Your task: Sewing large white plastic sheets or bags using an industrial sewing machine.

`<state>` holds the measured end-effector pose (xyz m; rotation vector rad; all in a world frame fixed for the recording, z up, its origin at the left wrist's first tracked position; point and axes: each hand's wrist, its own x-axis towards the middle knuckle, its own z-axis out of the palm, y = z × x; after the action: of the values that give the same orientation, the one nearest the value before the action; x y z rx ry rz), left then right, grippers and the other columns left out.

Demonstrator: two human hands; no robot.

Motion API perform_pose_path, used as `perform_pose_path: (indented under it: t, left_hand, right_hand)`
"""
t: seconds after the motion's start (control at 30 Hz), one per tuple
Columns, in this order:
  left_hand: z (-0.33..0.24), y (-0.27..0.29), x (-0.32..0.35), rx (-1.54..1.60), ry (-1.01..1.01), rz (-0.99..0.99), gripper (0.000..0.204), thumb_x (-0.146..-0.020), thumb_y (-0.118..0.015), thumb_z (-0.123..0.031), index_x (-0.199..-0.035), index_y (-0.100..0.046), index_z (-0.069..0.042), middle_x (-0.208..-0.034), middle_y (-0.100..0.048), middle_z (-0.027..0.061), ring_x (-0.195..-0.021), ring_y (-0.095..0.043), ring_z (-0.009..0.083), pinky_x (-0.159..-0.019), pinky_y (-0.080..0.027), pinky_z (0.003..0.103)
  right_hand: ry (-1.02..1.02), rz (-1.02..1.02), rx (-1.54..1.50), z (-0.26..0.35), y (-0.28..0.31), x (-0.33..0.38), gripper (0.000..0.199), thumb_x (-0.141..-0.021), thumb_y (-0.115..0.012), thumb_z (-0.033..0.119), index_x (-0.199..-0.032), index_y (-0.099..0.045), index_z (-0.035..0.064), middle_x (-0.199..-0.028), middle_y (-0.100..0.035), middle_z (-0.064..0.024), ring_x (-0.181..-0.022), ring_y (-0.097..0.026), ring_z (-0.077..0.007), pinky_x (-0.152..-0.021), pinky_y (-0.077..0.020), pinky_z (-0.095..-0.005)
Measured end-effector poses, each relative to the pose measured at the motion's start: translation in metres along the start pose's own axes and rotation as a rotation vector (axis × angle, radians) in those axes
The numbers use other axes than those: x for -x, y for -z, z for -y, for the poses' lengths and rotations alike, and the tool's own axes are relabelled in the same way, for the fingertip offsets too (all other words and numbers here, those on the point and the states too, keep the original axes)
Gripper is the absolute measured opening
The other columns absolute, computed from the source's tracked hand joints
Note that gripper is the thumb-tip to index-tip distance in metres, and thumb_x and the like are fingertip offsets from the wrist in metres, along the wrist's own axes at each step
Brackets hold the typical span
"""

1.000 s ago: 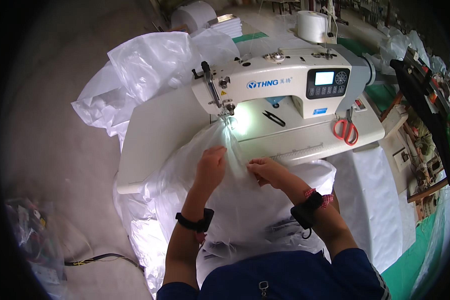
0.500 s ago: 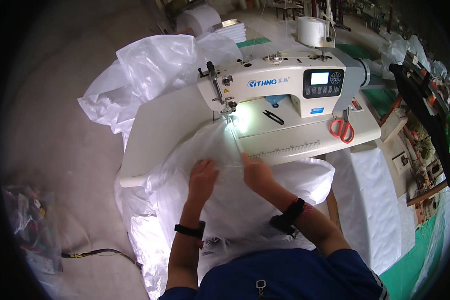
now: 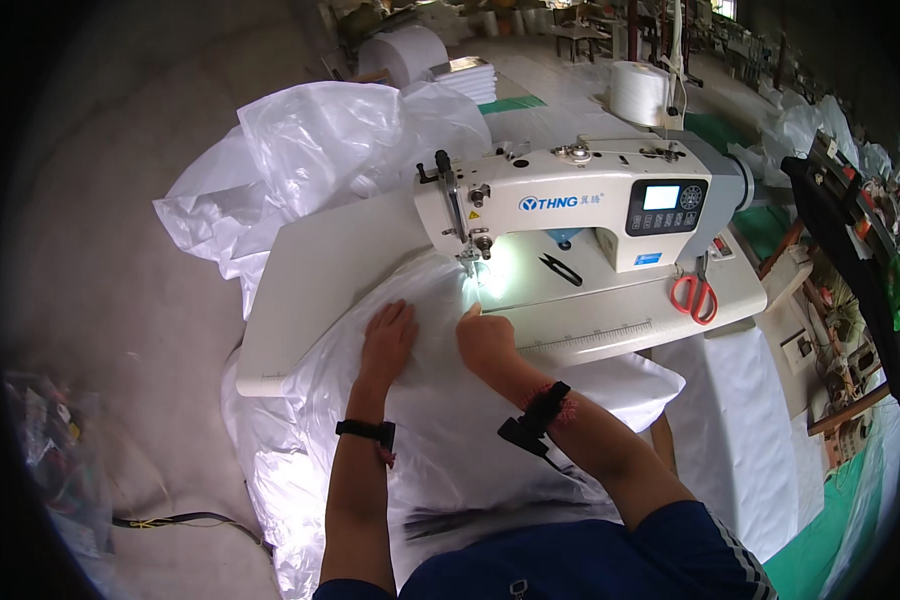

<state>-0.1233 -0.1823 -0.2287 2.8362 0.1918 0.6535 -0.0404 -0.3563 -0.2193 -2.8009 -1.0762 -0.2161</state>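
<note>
A translucent white plastic sheet drapes over the front of the sewing table and reaches up to the needle area of a white sewing machine. On its left part my left hand lies flat with the fingers stretched forward. My right hand is closed on the sheet's right edge, just in front of the lit presser foot. The fingertips there stop a short way from the foot. What lies under the right palm is hidden.
Black thread snips lie under the machine arm. Red-handled scissors rest on the table's right end. More crumpled plastic sheeting is heaped behind the table at left. A white thread cone stands behind the machine.
Both hands have moved forward toward the needle, carrying the sheet's edge with them. My left hand has flattened out and shifted slightly left. The view has also shifted a little.
</note>
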Motion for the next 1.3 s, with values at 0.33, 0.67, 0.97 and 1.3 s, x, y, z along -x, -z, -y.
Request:
perform_pose_path:
  t: [0.33, 0.67, 0.97, 1.3]
  left_hand:
    - [0.038, -0.016, -0.045, -0.059, 0.046, 0.088, 0.034, -0.089, -0.045, -0.024, -0.117, -0.054, -0.007, -0.129, -0.047, 0.0144, -0.123, -0.040, 0.0287, -0.104, -0.028, 0.040]
    - [-0.005, 0.097, 0.158, 0.702, 0.458, 0.261, 0.013, -0.084, -0.058, -0.012, -0.090, -0.066, -0.004, -0.084, -0.066, 0.0086, -0.075, -0.063, 0.0158, -0.069, -0.050, 0.028]
    - [0.019, 0.047, 0.371, 0.033, 0.897, 0.878, 0.078, -0.069, -0.068, -0.044, -0.128, -0.040, -0.002, -0.111, -0.057, 0.0192, -0.103, -0.057, 0.0295, -0.084, -0.046, 0.036]
    - [0.103, -0.003, 0.318, 1.216, 1.265, -0.395, 0.068, -0.079, -0.055, -0.048, -0.127, -0.040, -0.003, -0.111, -0.057, 0.0166, -0.099, -0.057, 0.0280, -0.081, -0.048, 0.038]
  right_hand:
    - [-0.004, -0.038, -0.177, -0.008, 0.000, -0.037, 0.041, -0.079, -0.054, 0.013, -0.111, -0.048, -0.0116, -0.074, -0.065, -0.0126, -0.067, -0.066, -0.0252, -0.057, -0.0513, -0.0345]
    - [-0.031, 0.801, -0.946, -0.142, 0.026, 0.163, 0.060, -0.068, -0.067, 0.051, -0.098, -0.064, -0.0009, -0.079, -0.065, -0.0180, -0.079, -0.063, -0.0287, -0.075, -0.0478, -0.0362]
    - [0.067, 0.880, -0.556, -0.171, 0.087, 0.232, 0.037, -0.074, -0.067, 0.036, -0.089, -0.068, 0.0023, -0.083, -0.067, -0.0124, -0.080, -0.064, -0.0241, -0.075, -0.0474, -0.0331]
    - [-0.246, 0.696, -1.273, -0.170, 0.110, 0.240, 0.028, -0.063, -0.075, 0.003, -0.091, -0.068, 0.0013, -0.084, -0.068, -0.0054, -0.074, -0.063, -0.0148, -0.076, -0.0476, -0.0259]
